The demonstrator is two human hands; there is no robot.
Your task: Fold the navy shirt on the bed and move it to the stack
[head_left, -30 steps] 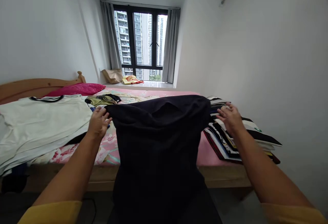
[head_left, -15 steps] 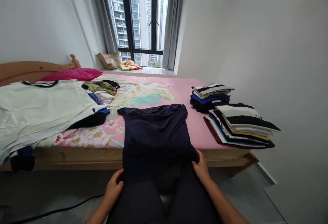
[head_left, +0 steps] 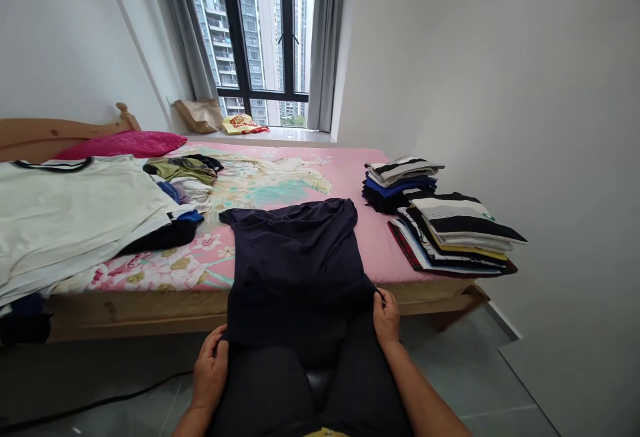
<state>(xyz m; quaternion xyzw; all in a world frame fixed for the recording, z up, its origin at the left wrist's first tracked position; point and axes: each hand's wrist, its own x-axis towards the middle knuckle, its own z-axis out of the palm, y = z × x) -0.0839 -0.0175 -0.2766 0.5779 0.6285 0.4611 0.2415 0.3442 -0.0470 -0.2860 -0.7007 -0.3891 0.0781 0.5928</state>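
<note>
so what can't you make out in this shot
Head view, white shirt: its left part is cut off by the edge.
Head view, dark shirt: its underside is hidden by its own cloth.
Head view, green mark on the striped top: too small to read.
Head view, black cable: one end is past the left edge.

Figure: Both hands in a low, widely spaced pinch grip.
The left hand (head_left: pixel 211 365) lies nearer the body than the right hand (head_left: pixel 387 317); in each, thumb and fingers close together. The bare left forearm (head_left: pixel 193 421) and right forearm (head_left: pixel 425 387) converge forward.
</note>
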